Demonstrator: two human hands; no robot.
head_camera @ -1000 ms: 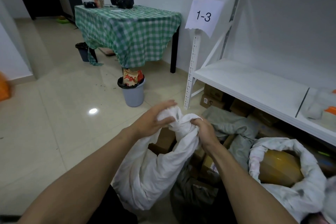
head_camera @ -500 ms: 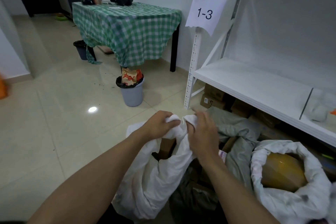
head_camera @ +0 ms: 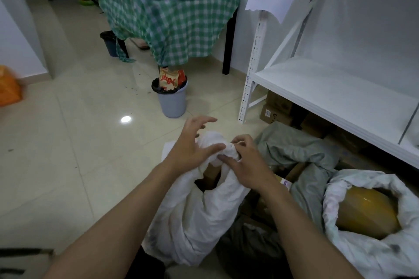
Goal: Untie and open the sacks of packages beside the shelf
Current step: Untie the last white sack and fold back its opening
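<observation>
We have the white sack (head_camera: 192, 215) on the floor just in front of the shelf (head_camera: 335, 88), and its twisted knot (head_camera: 226, 150) sits at the top between our 2 hands. Our left hand (head_camera: 192, 145) is spread, the fingers lifted and fanned while the thumb presses against the knot; our right hand (head_camera: 247, 163) is pinching the knot between thumb and fingers. The cloth looks soft, limp and creased, so we judge it will fold wherever we pull and give little to push against; the best hold is on the tight twist itself, with one hand steadying the neck below it. Brown boxes show through the gap under the knot, so the sack is probably heavy and should stay put on the floor. Further along the shelf, a second sack (head_camera: 371, 229) already stands open with a yellow parcel (head_camera: 367, 210) inside, and a grey sack (head_camera: 299, 152) lies between the 2. The tiled floor (head_camera: 68, 142) is glossy and likely slippery. Beyond the shelf stand a grey bin (head_camera: 172, 102) and a worktop with a green checked cloth (head_camera: 167, 18).
</observation>
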